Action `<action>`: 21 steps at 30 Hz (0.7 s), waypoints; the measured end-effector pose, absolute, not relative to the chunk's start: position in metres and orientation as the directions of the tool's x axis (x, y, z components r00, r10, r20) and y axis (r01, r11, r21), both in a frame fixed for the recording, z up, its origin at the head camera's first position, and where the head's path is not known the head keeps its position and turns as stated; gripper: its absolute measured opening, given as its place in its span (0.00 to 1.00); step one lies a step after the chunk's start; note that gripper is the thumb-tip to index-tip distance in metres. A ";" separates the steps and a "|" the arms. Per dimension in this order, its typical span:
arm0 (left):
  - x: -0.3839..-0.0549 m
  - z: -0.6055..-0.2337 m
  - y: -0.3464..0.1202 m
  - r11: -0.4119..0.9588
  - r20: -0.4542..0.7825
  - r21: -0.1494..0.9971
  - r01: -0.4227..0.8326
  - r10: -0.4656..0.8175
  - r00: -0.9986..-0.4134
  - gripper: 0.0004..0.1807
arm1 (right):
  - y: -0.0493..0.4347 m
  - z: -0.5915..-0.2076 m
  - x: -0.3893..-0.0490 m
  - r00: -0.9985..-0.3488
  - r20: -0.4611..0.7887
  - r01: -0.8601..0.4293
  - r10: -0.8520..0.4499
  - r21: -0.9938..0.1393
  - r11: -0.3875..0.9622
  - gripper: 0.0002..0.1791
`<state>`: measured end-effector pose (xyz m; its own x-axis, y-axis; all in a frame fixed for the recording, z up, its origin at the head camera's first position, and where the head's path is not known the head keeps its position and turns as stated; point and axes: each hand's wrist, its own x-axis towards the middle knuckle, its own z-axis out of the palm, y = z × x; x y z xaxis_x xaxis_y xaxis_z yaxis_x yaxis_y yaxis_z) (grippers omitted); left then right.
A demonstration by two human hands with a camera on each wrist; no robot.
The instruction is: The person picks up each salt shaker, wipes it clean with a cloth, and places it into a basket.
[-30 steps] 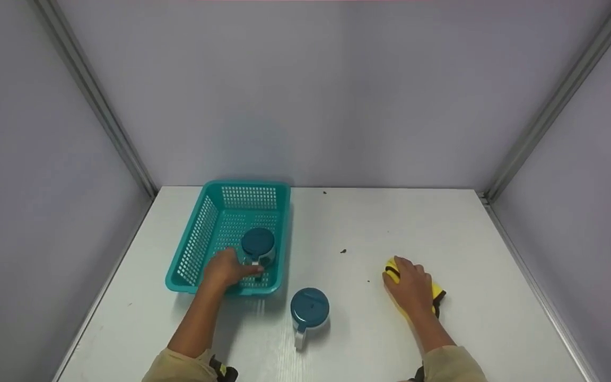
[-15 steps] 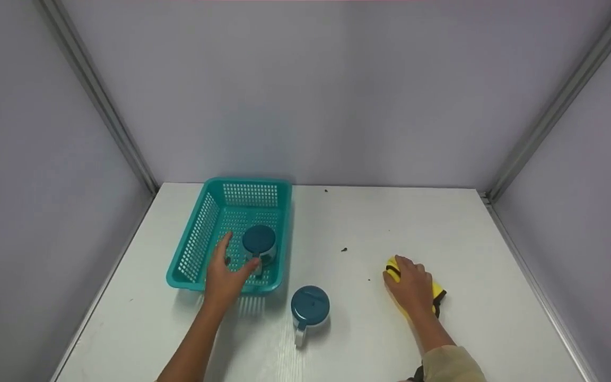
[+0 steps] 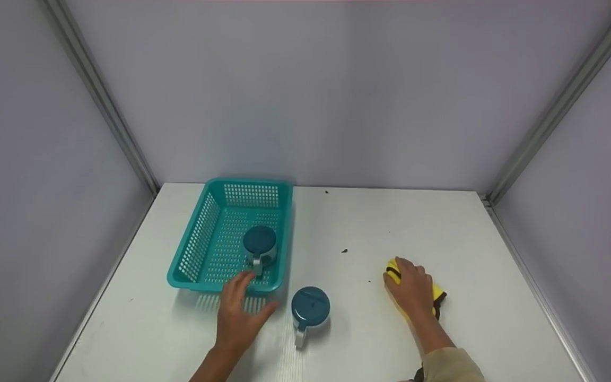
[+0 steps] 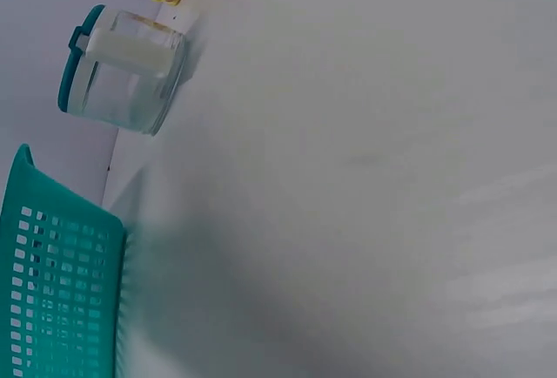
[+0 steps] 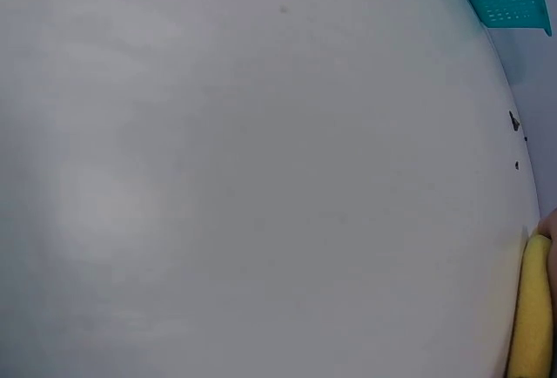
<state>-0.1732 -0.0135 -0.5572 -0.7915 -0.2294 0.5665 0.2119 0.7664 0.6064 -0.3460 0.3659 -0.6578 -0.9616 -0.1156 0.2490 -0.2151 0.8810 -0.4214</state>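
A clear jar with a blue lid and a pale handle stands upright on the white table. Another blue-lidded jar is inside the teal basket, near its front right corner. My left hand is between the basket's front edge and the jar on the table, fingers spread and holding nothing. Over on the right, my right hand grips a folded yellow cloth with black edging, down on the table. Part of that cloth is hidden under the palm.
Small dark specks lie on the table between the basket and the cloth. Grey panels enclose the table at the back and both sides. The basket stands at the table's left, towards the back panel.
My left hand has come away from the jar in the basket, moving back over the front rim and to the right. My right hand stays on the cloth.
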 end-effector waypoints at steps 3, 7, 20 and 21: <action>-0.169 -0.564 -0.009 0.792 0.606 0.556 0.251 -0.180 -0.774 0.40 | 0.366 -0.658 -0.345 -0.960 0.252 -0.219 -0.119 -0.421 0.880 0.33; -0.165 -0.573 -0.001 0.796 0.616 0.529 0.293 -0.123 -0.778 0.38 | 0.367 -0.658 -0.345 -0.959 0.259 -0.218 -0.114 -0.415 0.883 0.33; -0.157 -0.591 0.023 0.809 0.418 0.540 0.232 -0.019 -0.908 0.58 | 0.367 -0.657 -0.346 -0.964 0.238 -0.207 -0.115 -0.408 0.889 0.33; -0.156 -0.592 0.025 0.812 0.414 0.537 0.230 -0.015 -0.910 0.58 | 0.367 -0.657 -0.346 -0.964 0.242 -0.208 -0.115 -0.408 0.889 0.33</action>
<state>-0.1560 0.0248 -0.5925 -0.9103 -0.0153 0.4138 0.2304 0.8116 0.5369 -0.3460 0.3666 -0.6571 -0.9635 -0.1151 0.2415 -0.2084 0.8891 -0.4076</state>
